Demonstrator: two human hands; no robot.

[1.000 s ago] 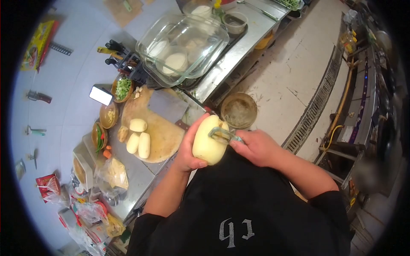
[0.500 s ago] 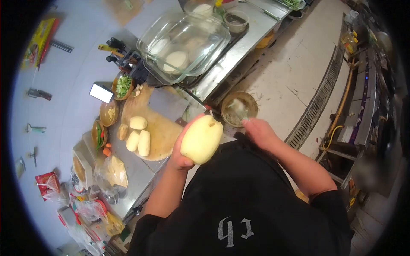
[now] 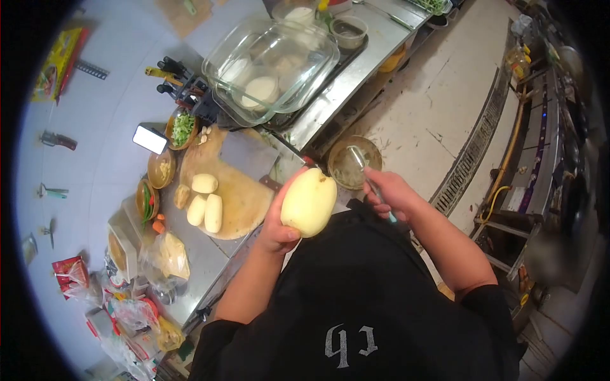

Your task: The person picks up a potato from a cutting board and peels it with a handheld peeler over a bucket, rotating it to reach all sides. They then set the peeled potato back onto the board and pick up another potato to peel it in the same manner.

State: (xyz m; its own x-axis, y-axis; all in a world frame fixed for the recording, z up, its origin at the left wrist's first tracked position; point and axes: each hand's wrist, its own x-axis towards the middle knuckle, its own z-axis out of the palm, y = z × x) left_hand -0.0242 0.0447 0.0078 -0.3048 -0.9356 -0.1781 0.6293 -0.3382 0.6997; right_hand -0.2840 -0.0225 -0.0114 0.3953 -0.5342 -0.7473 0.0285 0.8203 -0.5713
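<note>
My left hand (image 3: 279, 230) holds a large, pale yellow peeled potato (image 3: 309, 203) with a small brown spot near its top end. To the right, my right hand (image 3: 391, 195) is closed around the light green handle of a metal peeler (image 3: 365, 166). The peeler's head is apart from the potato, over a round bin (image 3: 339, 179) with pale scraps inside. Smaller pale peeled pieces (image 3: 213, 213) and a browner one (image 3: 182, 196) lie on the round wooden cutting board (image 3: 244, 219). A cleaver (image 3: 249, 152) lies flat along the board's right side.
Glass containers (image 3: 279, 111) stand on the metal counter beyond the board. Bowls of chopped greens (image 3: 183, 129), garlic (image 3: 163, 169) and peppers (image 3: 148, 199) line its left side, beside a phone (image 3: 150, 138). A knife holder (image 3: 194, 95) stands behind. A floor drain (image 3: 473, 152) runs right.
The potato has shifted slightly right and turned more upright in my left hand. My right hand has moved a little, and the peeler, blurred before, now shows clearly.
</note>
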